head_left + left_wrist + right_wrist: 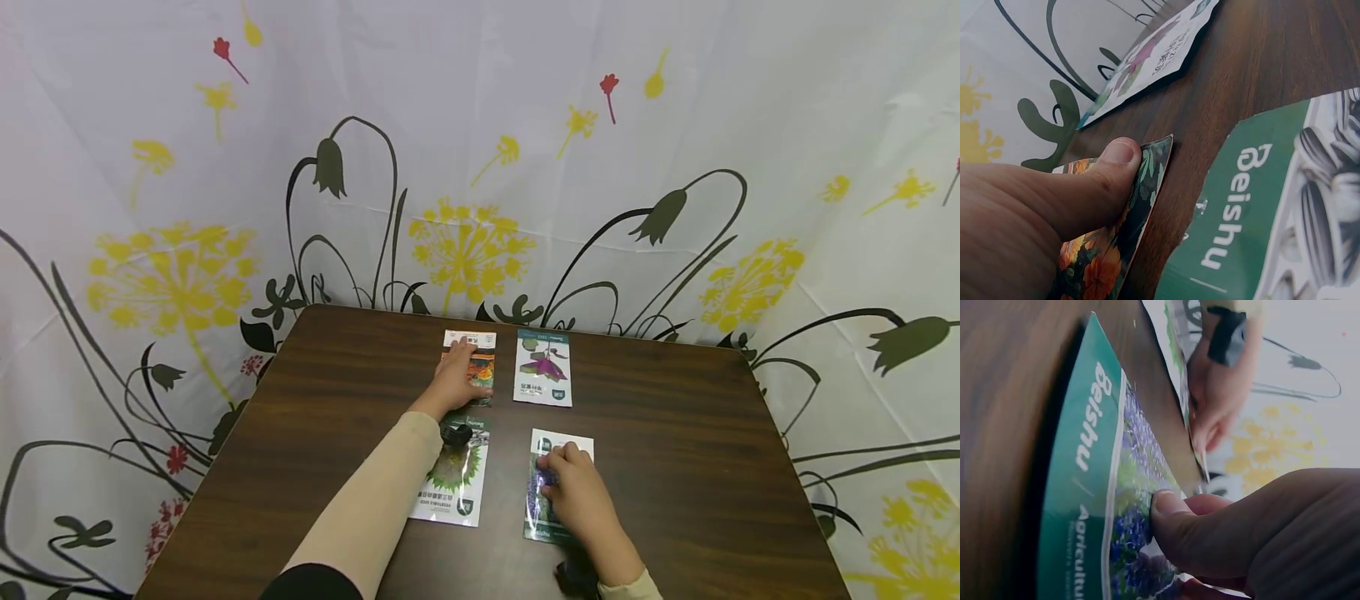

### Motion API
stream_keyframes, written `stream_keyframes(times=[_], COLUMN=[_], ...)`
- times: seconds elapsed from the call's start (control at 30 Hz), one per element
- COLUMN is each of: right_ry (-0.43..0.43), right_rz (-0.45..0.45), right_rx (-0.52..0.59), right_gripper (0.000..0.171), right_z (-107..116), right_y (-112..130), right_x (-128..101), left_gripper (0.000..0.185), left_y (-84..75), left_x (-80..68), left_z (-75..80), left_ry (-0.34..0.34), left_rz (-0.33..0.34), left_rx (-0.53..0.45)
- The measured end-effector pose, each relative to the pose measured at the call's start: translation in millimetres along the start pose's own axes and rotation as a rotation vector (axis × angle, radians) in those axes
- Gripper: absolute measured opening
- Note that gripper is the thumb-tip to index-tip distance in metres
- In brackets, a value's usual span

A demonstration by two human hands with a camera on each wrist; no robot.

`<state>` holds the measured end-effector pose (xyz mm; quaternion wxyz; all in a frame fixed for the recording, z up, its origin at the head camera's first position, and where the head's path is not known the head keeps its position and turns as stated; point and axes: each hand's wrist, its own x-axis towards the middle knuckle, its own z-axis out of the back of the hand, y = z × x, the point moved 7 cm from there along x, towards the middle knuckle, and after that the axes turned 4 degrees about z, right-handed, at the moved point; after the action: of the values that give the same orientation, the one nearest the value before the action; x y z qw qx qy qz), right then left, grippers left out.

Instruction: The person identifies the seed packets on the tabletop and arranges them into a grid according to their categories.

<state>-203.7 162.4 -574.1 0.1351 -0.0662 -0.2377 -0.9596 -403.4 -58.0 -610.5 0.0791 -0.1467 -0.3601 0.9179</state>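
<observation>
My left hand [452, 385] grips the seed packet with orange flowers [1100, 269] at the back of the table, its thumb lying across the printed face. Closer to me, my right hand [581, 492] pinches the seed packet with purple-blue flowers [1138, 447]; the thumb is on the front and the fingers are partly hidden behind. That packet's green band shows in the right wrist view, tilted off the table along one side. Under my left wrist lies a sunflower seed packet [446, 498], partly covered by the forearm. A packet with a purple plant picture [542, 387] lies flat right of my left hand.
The dark brown wooden table [675, 467] reaches back to a white curtain [480, 92] printed with flowers. Its far edge runs just behind the two back packets. A black strap [576, 575] is on my right wrist.
</observation>
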Motion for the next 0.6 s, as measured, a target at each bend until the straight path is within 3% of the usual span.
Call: stream_keyframes(times=[0.37,0.47,0.6], right_ry=[0.018,0.045,0.055], right_rz=[0.082,0.094,0.092], right_rx=[-0.018,-0.048,-0.071], right_gripper=[0.046,0.052,0.055], right_z=[-14.2,-17.3,-19.0], right_y=[29.3,34.3,37.2], right_x=[6.6,8.9,10.9], left_gripper=[0.089,0.089,0.097], left_y=[-6.0,-11.9,-16.4], left_x=[-5.6,-5.8,-7.9], left_z=[2.3,1.9,-1.6], left_ry=[-0.058,-0.068,-0.066], left_rz=[0.048,0.039,0.063], left_rx=[0.027,0.131,0.353])
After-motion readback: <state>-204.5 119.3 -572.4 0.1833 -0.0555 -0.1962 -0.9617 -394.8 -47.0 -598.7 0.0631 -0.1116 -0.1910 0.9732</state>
